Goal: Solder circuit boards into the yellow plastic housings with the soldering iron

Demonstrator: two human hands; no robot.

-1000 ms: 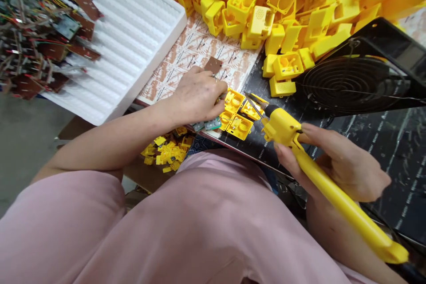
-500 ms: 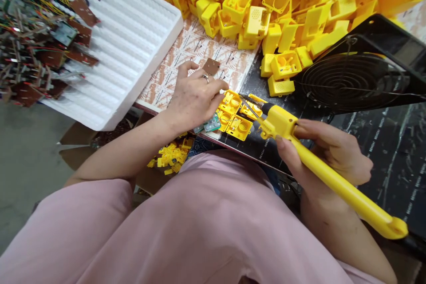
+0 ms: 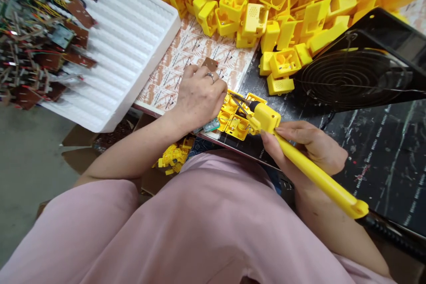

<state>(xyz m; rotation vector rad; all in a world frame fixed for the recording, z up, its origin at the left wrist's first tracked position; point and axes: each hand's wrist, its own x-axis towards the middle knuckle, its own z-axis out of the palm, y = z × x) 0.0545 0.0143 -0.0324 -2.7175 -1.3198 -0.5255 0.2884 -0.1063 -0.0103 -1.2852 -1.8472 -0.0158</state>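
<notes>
My right hand (image 3: 308,148) is wrapped round the yellow handle of a soldering iron (image 3: 314,173). Its dark tip and a thin metal feed tube point left, over a small group of open yellow plastic housings (image 3: 237,128) at the table's edge. My left hand (image 3: 201,95), with a ring on one finger, is curled down at the left side of these housings. Its fingertips are hidden, so what they pinch cannot be made out. Beneath the left hand, a small green circuit board (image 3: 211,125) sticks out beside the housings.
A white foam tray (image 3: 143,31) at left bears a heap of wired circuit boards (image 3: 36,40). Yellow housings (image 3: 256,20) are piled at the back. A black fan (image 3: 349,75) stands at right. One brown board (image 3: 210,64) lies behind my left hand.
My right hand has moved left with the soldering iron, bringing its tip further over the housings. The fingers of my left hand have curled in more tightly.
</notes>
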